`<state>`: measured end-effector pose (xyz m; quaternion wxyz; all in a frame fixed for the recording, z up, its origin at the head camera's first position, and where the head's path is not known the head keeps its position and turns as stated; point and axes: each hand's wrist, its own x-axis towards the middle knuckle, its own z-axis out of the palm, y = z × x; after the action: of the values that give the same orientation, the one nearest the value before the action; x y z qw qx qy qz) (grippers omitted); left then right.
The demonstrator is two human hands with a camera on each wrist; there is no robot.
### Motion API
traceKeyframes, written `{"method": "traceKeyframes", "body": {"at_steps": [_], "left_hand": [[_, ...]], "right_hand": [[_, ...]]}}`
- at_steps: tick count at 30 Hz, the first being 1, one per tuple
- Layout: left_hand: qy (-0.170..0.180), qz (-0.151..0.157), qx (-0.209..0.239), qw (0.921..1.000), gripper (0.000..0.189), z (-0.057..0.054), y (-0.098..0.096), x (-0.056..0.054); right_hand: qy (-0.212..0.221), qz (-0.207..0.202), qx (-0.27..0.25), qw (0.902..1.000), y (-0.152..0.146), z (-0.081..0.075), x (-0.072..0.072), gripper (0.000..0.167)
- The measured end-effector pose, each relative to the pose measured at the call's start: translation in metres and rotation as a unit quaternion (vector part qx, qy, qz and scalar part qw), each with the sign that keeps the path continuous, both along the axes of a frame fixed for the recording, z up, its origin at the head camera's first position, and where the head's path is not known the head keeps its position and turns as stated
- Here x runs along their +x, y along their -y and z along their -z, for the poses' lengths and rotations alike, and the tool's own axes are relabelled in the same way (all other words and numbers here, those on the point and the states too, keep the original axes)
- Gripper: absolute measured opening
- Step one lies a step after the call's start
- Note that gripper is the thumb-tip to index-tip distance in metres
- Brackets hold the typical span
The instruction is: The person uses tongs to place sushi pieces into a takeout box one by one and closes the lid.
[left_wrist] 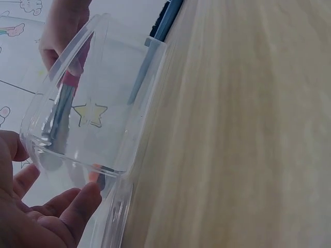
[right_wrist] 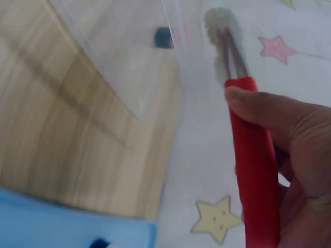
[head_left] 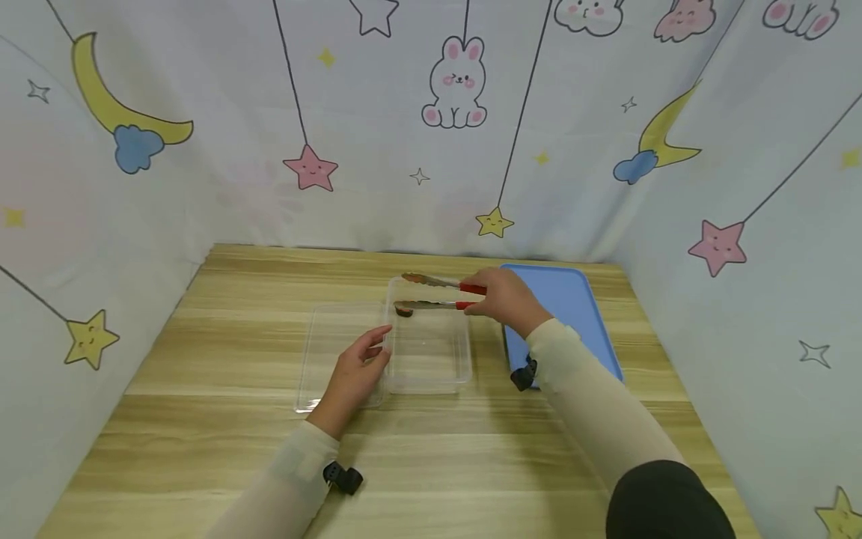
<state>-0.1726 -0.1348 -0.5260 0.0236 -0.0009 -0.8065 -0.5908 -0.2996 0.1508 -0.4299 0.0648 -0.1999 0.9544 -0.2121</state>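
Observation:
A clear plastic box [head_left: 431, 352] stands on the wooden table. Inside, near its far left corner, lies a small dark piece with an orange-pink middle [head_left: 404, 311], resembling a sushi roll; it also shows through the wall in the left wrist view [left_wrist: 98, 178]. My right hand [head_left: 508, 299] grips tongs [right_wrist: 253, 165] by their red handles. Their metal arms are spread over the far part of the box, and the piece is below the nearer tip. My left hand [head_left: 353, 378] is at the box's left side, fingers loosely bent, fingertips at the wall; contact is unclear.
Left of the box lies a clear plastic lid [head_left: 323, 359], partly under my left hand. A blue tray [head_left: 566, 299] is on the right, under my right forearm; a dark item [right_wrist: 98, 243] shows at its edge. A printed curtain [head_left: 377, 209] encloses the table.

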Motion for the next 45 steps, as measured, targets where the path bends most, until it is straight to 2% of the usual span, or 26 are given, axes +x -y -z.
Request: {"method": "traceKeyframes", "body": {"at_steps": [5, 10, 12, 15, 19, 22, 26, 37, 45], "left_hand": [[0.004, 0.002, -0.004, 1.0000, 0.043, 0.000, 0.000, 0.000], [0.009, 0.002, -0.004, 0.9999, 0.043, 0.001, 0.000, -0.001], [0.010, 0.003, -0.002, 0.9999, 0.044, 0.001, 0.000, -0.001], [0.009, 0.006, -0.001, 0.9999, 0.044, 0.002, -0.001, -0.001], [0.009, 0.003, 0.001, 1.0000, 0.044, 0.002, -0.001, -0.001], [0.013, 0.002, 0.002, 0.9999, 0.045, 0.001, 0.000, -0.001], [0.018, 0.001, 0.004, 0.9998, 0.045, 0.000, 0.000, 0.001], [0.014, 0.006, 0.010, 0.9998, 0.044, -0.001, -0.002, 0.001], [0.008, 0.006, 0.009, 0.9999, 0.045, 0.001, -0.001, 0.001]], "right_hand": [[0.011, 0.057, -0.052, 0.9970, -0.054, -0.009, 0.008, 0.063], [-0.021, 0.092, -0.012, 0.9954, -0.126, -0.003, 0.018, 0.060], [-0.034, 0.100, 0.022, 0.9941, -0.154, 0.003, 0.025, 0.059], [-0.011, 0.124, 0.037, 0.9915, -0.189, 0.012, 0.041, 0.061], [0.022, 0.156, 0.050, 0.9862, -0.216, 0.020, 0.059, 0.065], [0.029, 0.167, 0.046, 0.9845, -0.226, 0.025, 0.066, 0.066], [0.028, 0.171, 0.038, 0.9842, -0.229, 0.030, 0.069, 0.062], [0.007, 0.169, 0.043, 0.9847, -0.224, 0.033, 0.069, 0.059], [0.014, 0.177, 0.046, 0.9831, -0.220, 0.032, 0.069, 0.060]]}}
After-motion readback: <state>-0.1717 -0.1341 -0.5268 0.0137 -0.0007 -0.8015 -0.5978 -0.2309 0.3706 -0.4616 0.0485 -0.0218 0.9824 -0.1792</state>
